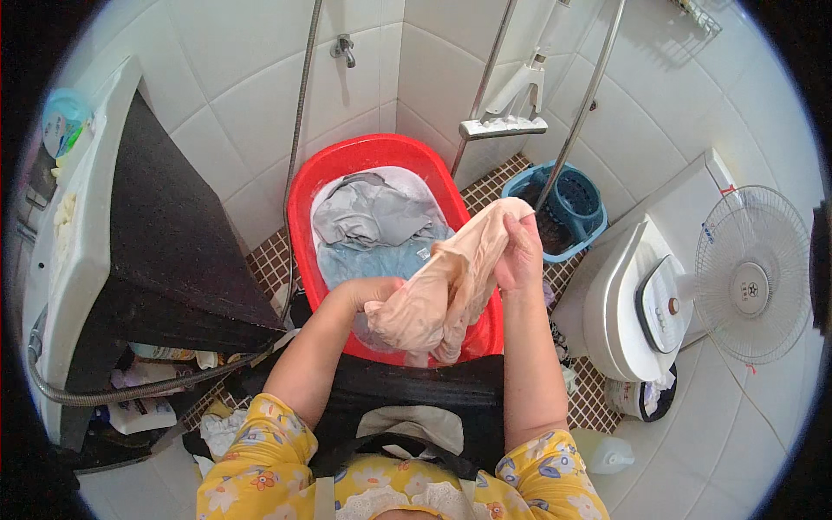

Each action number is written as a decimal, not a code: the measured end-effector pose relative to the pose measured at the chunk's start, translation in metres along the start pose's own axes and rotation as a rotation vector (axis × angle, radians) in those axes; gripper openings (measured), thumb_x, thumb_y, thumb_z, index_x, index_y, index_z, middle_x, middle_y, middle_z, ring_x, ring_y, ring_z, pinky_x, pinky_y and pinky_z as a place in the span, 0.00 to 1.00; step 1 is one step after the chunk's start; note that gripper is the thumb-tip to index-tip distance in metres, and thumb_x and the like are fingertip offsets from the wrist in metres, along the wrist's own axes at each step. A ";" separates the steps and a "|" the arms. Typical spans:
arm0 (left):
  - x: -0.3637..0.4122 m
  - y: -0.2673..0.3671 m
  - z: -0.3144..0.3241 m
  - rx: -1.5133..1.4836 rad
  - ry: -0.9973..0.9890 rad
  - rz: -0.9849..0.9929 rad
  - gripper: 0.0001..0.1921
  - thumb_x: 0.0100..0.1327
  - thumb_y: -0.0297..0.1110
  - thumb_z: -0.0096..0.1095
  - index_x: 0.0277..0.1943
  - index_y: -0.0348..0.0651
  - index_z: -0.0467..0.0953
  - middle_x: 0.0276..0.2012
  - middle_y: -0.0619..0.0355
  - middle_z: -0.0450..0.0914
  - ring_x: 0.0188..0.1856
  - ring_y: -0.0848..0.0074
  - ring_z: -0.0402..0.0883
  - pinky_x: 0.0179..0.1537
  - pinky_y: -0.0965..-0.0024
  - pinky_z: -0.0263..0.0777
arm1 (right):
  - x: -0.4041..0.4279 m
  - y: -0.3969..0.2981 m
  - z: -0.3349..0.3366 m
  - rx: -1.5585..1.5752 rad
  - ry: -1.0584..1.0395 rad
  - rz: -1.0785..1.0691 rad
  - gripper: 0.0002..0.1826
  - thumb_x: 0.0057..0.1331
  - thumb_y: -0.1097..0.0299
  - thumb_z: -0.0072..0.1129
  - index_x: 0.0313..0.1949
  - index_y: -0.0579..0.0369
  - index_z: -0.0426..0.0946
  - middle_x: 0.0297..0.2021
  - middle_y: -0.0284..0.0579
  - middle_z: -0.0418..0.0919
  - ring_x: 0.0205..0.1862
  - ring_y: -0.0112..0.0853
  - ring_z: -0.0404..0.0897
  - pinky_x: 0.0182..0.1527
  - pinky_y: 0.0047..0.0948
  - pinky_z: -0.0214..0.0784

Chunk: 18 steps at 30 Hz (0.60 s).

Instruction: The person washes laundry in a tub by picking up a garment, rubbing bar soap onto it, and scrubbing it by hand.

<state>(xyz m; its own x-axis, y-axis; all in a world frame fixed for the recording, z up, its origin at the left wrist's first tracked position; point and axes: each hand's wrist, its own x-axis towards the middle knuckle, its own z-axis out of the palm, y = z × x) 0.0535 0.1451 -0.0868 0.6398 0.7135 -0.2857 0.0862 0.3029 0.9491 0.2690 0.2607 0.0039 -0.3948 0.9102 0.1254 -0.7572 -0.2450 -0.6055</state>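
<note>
A wet peach-coloured garment (448, 279) is stretched between my two hands above the near right part of a red plastic basin (364, 144). My right hand (520, 250) grips its upper right end. My left hand (380, 290) is at its left side, the fingers mostly hidden behind and within the cloth. In the basin, a grey garment (370, 211) lies in whitish, sudsy water, with a light blue cloth (354, 260) nearer to me.
A washbasin (84, 240) with a hose below stands left. Beyond the red basin are a wall tap (344, 51) and a sponge mop (504, 127). To the right are a blue mop bucket (604, 221), a toilet (611, 305) and a white fan (751, 286).
</note>
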 end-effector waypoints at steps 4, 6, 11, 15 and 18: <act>-0.002 -0.008 -0.002 -0.778 -0.147 0.327 0.60 0.37 0.83 0.40 0.63 0.35 0.59 0.60 0.48 0.66 0.61 0.64 0.66 0.61 0.60 0.59 | 0.013 0.003 -0.030 -0.043 0.199 -0.130 0.11 0.65 0.78 0.46 0.47 0.55 0.64 0.41 0.43 0.74 0.43 0.34 0.76 0.48 0.36 0.72; -0.008 0.005 0.002 -0.906 -0.089 0.354 0.67 0.29 0.87 0.35 0.65 0.35 0.55 0.63 0.46 0.61 0.64 0.60 0.62 0.63 0.56 0.56 | 0.015 0.005 -0.037 -0.041 0.242 -0.152 0.11 0.65 0.78 0.45 0.47 0.55 0.64 0.42 0.44 0.74 0.44 0.35 0.76 0.48 0.36 0.72; -0.005 0.048 0.017 -1.252 0.570 0.586 0.63 0.38 0.87 0.29 0.65 0.37 0.55 0.64 0.45 0.59 0.65 0.56 0.59 0.65 0.50 0.50 | 0.012 -0.003 -0.025 -0.031 0.379 -0.225 0.12 0.66 0.75 0.44 0.49 0.55 0.63 0.47 0.45 0.72 0.49 0.35 0.74 0.51 0.39 0.69; 0.008 0.028 0.018 -1.143 0.537 0.494 0.45 0.58 0.70 0.37 0.65 0.37 0.55 0.62 0.45 0.62 0.63 0.56 0.62 0.63 0.52 0.56 | 0.009 0.005 -0.020 0.077 0.233 -0.229 0.17 0.65 0.70 0.49 0.53 0.53 0.63 0.49 0.41 0.72 0.55 0.36 0.70 0.60 0.41 0.60; 0.019 0.025 0.021 -1.116 0.572 0.440 0.34 0.66 0.58 0.39 0.62 0.37 0.60 0.60 0.44 0.66 0.61 0.57 0.67 0.61 0.53 0.60 | -0.005 0.033 0.008 -0.278 0.041 -0.089 0.17 0.62 0.70 0.51 0.52 0.54 0.66 0.47 0.42 0.73 0.51 0.35 0.72 0.55 0.40 0.63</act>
<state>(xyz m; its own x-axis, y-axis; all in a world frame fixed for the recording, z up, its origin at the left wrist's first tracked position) 0.0835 0.1528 -0.0654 0.0195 0.9653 -0.2603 -0.8886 0.1361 0.4380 0.2419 0.2455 -0.0098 -0.3074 0.9381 0.1594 -0.6138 -0.0675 -0.7866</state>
